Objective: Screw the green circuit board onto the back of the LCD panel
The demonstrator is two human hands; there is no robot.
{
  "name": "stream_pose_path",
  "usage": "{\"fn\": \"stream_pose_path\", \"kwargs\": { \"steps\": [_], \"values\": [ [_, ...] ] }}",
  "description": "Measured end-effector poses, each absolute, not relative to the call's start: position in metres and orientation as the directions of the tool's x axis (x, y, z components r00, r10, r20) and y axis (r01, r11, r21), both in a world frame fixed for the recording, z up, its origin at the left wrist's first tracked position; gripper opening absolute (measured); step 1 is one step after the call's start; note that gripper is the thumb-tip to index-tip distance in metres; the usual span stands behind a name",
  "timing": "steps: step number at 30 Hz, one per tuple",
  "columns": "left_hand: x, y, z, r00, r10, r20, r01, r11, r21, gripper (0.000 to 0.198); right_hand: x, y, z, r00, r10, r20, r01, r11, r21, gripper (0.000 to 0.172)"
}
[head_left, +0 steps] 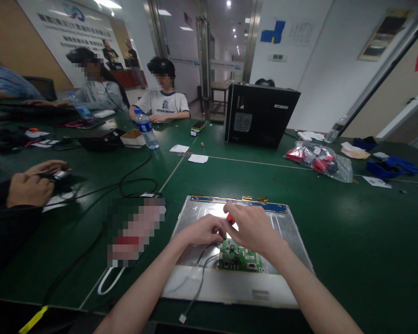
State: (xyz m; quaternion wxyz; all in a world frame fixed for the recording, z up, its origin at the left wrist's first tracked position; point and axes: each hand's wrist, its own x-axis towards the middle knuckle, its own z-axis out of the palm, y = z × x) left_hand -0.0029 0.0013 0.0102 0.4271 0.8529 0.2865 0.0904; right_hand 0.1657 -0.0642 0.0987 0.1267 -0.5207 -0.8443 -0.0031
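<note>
Closest to the person, a thin grey cable [198,278] ran off the near edge of a flat metal panel [230,287] and ended in a small white plug [183,318]. The panel lay flat on the green tabletop [351,232].

A little farther in sat a small green circuit board [238,257], its long side going left to right. It lay just under the right hand [252,227], on the side closer to the person, so the right hand was the nearer one to it. The left hand [204,230] was just beside it, over the cables.

The right hand's fingers were curled tight around a screwdriver [231,219]. Only its red handle showed, poking up between the two hands (the metal tip was hidden). The left hand's fingers were bent and close together, with the tips right by the tool. I could not tell if they pinched it or a wire.

Off to the left, another person's hand [29,185] held something small and dark.

Farther back stood a black computer case [259,113], a plastic bag [320,160] with red things inside, and a water bottle [146,130]. Two people sat at the far end. Nothing stood between the hands and the board.
</note>
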Motion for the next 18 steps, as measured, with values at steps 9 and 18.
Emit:
{"fn": "stream_pose_path", "kwargs": {
  "steps": [9,18],
  "values": [
    [-0.0046,0.0020,0.0079,0.832,0.551,-0.062,0.394,-0.508,0.766,0.016,0.1654,-0.0644,0.1005,-0.420,0.887,0.194,0.886,0.446,-0.123,0.019],
    [-0.0031,0.0025,0.0089,0.822,0.561,-0.096,0.417,-0.480,0.772,0.010,0.1665,-0.0645,0.1002,-0.467,0.855,0.226,0.850,0.505,-0.153,0.018]
  ]
}}
